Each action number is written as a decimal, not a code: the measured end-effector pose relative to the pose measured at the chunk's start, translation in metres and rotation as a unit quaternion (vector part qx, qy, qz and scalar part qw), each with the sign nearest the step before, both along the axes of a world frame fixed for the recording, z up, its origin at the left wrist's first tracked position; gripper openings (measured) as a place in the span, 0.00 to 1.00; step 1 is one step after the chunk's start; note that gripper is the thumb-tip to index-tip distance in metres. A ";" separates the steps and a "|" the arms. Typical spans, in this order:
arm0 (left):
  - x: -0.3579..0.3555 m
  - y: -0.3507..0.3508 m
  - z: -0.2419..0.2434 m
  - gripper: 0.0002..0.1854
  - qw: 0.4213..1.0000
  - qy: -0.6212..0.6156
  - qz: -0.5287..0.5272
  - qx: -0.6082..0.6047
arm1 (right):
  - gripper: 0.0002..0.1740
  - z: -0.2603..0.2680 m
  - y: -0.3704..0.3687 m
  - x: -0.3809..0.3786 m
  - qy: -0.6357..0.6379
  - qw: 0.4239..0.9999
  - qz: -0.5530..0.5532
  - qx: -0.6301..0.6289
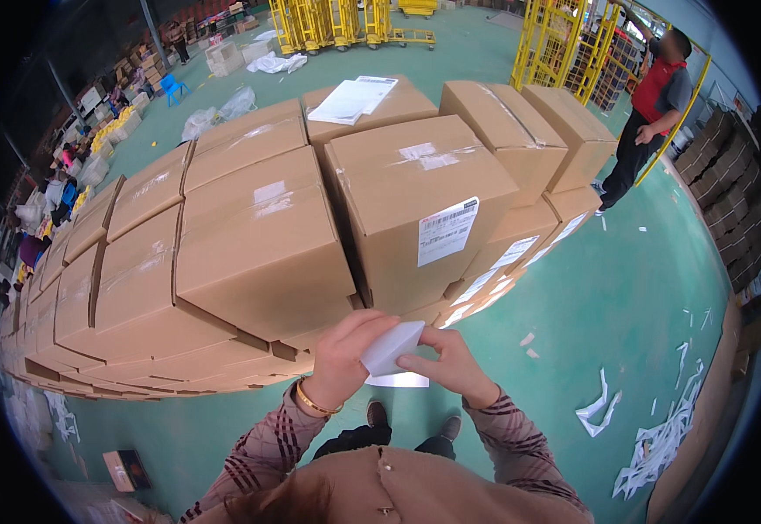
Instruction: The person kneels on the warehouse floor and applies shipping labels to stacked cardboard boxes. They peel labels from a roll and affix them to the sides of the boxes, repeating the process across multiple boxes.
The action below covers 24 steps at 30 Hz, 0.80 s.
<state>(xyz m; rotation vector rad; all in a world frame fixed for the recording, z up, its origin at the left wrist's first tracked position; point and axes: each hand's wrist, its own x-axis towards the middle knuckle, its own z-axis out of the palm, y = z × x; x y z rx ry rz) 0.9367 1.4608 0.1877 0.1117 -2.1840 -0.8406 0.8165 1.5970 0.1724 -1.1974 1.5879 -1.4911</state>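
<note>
Between my two hands is a white sheet (393, 348), bent or partly peeled, with a brighter white part showing below it. My left hand (347, 357), with a gold bangle at the wrist, grips its left side. The thumb and fingers of my right hand (449, 362) pinch its right edge. Just beyond stands a taped cardboard box (380, 255) with a printed shipping label (447, 232) on its near side. A stack of white label sheets (347, 101) lies on a box farther back.
Rows of stacked cardboard boxes (256, 242) run to the left. White paper strips (662, 439) litter the green floor at right. A person in a red and grey shirt (662, 92) stands by a yellow wire cage trolley (550, 39). Other people are far left.
</note>
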 end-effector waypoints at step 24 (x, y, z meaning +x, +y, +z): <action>-0.045 0.028 -0.324 0.07 0.992 0.103 0.011 0.066 | 0.14 -0.294 0.108 -0.073 0.354 0.926 -0.133 -0.001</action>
